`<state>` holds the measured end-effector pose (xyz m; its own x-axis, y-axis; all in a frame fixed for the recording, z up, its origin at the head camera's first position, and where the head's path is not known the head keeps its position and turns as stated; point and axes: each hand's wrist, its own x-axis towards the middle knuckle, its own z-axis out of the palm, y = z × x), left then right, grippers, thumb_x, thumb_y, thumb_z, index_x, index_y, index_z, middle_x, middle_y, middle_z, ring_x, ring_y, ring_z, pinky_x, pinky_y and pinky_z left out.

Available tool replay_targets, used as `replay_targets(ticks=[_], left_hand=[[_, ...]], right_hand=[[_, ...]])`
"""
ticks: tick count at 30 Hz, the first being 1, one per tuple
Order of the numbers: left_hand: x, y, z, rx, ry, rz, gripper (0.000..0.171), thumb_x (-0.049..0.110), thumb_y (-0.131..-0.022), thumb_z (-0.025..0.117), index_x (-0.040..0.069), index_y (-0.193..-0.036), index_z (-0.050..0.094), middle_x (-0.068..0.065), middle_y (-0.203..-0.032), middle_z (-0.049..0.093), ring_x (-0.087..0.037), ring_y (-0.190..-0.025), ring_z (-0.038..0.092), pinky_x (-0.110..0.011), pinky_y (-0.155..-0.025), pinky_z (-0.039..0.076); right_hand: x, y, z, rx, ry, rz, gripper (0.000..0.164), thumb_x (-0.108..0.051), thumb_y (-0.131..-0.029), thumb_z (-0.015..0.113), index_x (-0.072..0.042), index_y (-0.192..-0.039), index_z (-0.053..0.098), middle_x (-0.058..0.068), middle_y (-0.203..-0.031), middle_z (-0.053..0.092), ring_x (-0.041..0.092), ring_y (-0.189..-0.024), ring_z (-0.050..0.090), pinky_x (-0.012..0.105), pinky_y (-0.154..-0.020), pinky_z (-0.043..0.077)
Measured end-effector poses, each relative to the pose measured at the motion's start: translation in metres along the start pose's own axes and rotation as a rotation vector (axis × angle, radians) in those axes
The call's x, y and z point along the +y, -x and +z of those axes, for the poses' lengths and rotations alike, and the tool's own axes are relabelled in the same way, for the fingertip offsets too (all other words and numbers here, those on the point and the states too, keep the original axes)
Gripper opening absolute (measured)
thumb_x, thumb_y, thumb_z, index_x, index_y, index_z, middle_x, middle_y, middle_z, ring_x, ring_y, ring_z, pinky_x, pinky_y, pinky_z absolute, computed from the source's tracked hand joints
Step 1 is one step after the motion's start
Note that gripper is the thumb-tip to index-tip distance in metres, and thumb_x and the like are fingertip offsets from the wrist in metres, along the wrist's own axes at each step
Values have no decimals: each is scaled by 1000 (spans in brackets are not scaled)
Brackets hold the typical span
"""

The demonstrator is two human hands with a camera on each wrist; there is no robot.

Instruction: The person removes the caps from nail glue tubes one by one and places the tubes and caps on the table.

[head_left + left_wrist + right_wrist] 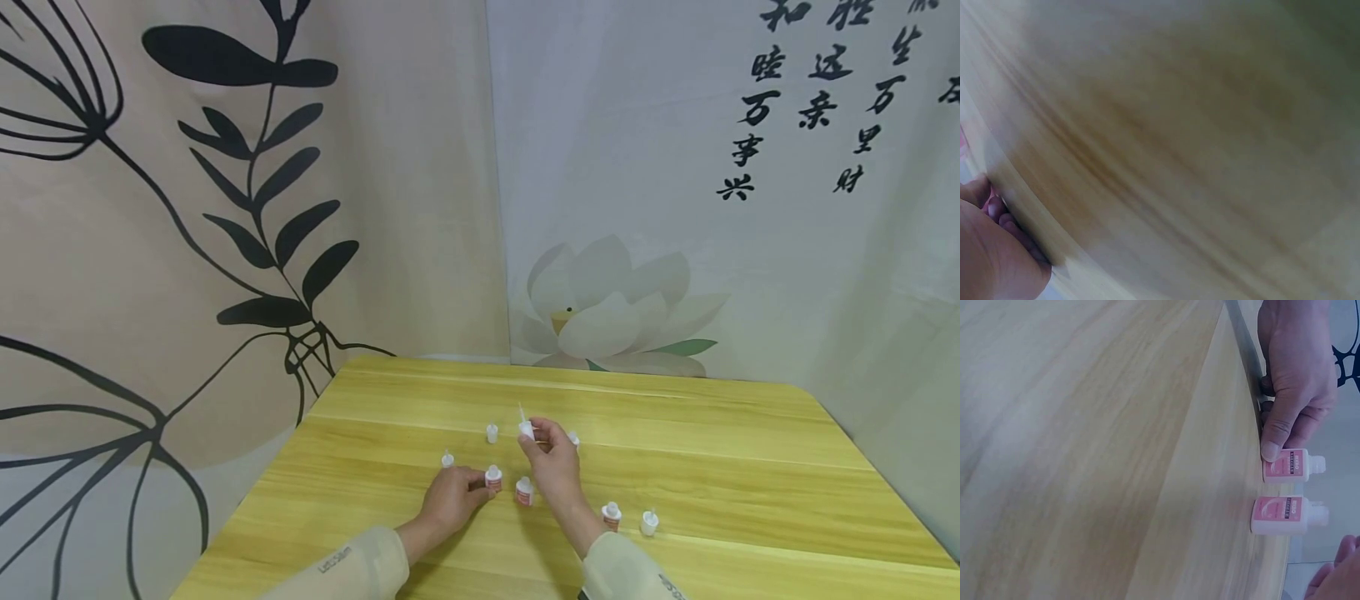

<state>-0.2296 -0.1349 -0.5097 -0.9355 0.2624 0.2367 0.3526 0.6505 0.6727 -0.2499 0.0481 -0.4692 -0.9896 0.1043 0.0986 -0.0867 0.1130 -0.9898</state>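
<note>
My left hand pinches a small white bottle with a pink label, which stands upright on the table. In the right wrist view that same bottle shows between the thumb and fingers. Above the table, my right hand grips a white cap with a thin pointed nozzle, nozzle upward. A second labelled bottle stands between the hands. Only part of the left hand appears in the left wrist view, its bottle mostly out of frame.
A third bottle stands right of my right forearm, beside a white nozzle cap. Another nozzle cap is behind the left hand. Farther back are a small white piece and one partly hidden by the right hand.
</note>
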Motion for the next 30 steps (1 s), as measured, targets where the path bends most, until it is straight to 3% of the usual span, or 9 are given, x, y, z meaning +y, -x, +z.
replay_targets(ticks=[11, 19, 30], left_hand=[[0, 1, -1, -2, 4, 6, 11, 16, -87, 75, 15, -98, 78, 2, -96, 75, -15, -89, 69, -32, -76, 55], [1, 1, -1, -9, 17, -10, 12, 17, -87, 75, 16, -98, 78, 2, -97, 75, -14, -87, 69, -31, -75, 55], [1, 1, -1, -13, 19, -5, 12, 17, -88, 75, 15, -99, 78, 2, -97, 75, -16, -89, 69, -33, -76, 56]], right_hand=[[0, 1, 0, 7, -4, 16, 26, -11, -94, 67, -1, -117, 62, 10, -106, 63, 21, -91, 58, 30, -76, 51], [0, 1, -1, -1, 24, 22, 33, -13, -95, 66, -1, -126, 61, 9, -109, 64, 21, -94, 59, 32, -78, 52], [0, 2, 0, 4, 25, 22, 28, -13, -93, 69, -1, -119, 64, 8, -105, 65, 20, -92, 60, 33, -78, 52]])
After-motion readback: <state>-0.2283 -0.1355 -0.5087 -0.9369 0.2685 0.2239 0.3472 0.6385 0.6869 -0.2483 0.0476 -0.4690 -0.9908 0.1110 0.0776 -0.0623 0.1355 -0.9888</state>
